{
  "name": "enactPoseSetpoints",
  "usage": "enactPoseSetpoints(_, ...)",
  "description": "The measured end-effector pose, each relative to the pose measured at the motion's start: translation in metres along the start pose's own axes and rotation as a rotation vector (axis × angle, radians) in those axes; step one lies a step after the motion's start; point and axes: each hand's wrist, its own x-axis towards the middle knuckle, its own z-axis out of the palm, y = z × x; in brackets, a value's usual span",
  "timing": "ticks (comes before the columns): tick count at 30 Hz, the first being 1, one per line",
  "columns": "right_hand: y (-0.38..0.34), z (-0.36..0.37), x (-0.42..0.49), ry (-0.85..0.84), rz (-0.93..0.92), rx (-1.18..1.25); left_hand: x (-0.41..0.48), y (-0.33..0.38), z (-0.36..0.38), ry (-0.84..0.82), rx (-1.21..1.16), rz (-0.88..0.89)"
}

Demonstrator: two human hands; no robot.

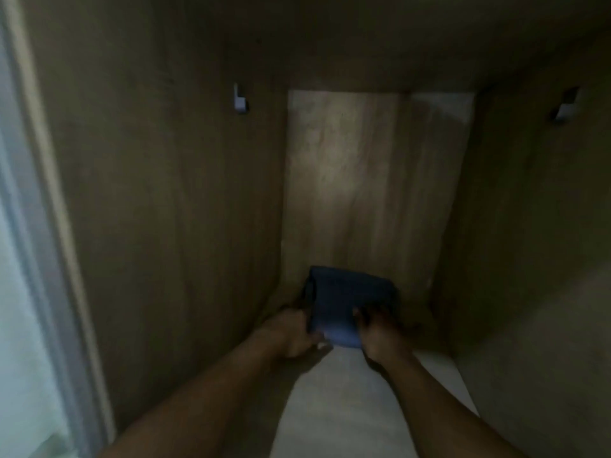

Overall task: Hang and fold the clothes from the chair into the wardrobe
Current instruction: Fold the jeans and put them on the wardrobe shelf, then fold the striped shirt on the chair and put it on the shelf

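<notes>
We are holding a blue cloth (350, 300) in the wardrobe (165, 193).
Our left grip (291, 332) and right grip (380, 337) are pinching it.

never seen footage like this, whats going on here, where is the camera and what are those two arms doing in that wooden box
There is no machine here. A person wears a camera on the head, so this single picture looks forward and down along their own bare arms. The wooden box is the inside of a wardrobe, with a pale shelf at the bottom and a small white bracket on each side wall. The left hand grips the left edge of a folded dark blue cloth. The right hand lies on its right side, but the blur hides whether it grips or only presses. The cloth sits deep inside, near the back panel.
</notes>
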Motion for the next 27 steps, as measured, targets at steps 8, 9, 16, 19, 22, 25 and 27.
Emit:
enactPoseSetpoints(8, -0.053, -0.032, -0.130, 0.055, -0.112, 0.139, -0.143, 0.021, -0.017, 0.262, -0.062, 0.034)
enactPoseSetpoints(9, -0.066, -0.036, -0.152, 0.039, -0.128, 0.183, -0.170, 0.025, -0.021, 0.274, -0.032, 0.026)
enactPoseSetpoints(16, -0.152, -0.033, -0.331, -0.014, -0.307, 0.266, -0.408, 0.019, 0.013, 0.245, 0.113, -0.226)
enactPoseSetpoints(19, -0.176, -0.007, -0.420, -0.119, -0.377, 0.305, -0.518, -0.004, 0.042, 0.260, 0.105, -0.433)
enactPoseSetpoints(22, -0.206, 0.030, -0.502, -0.306, -0.474, 0.304, -0.626, -0.029, 0.063, 0.294, 0.067, -0.651)
enactPoseSetpoints(25, -0.246, 0.063, -0.581, -0.498, -0.590, 0.332, -0.731, -0.047, 0.078, 0.342, 0.052, -0.873)
enactPoseSetpoints(27, -0.276, 0.082, -0.631, -0.607, -0.682, 0.349, -0.796, -0.051, 0.085, 0.379, 0.051, -1.016)
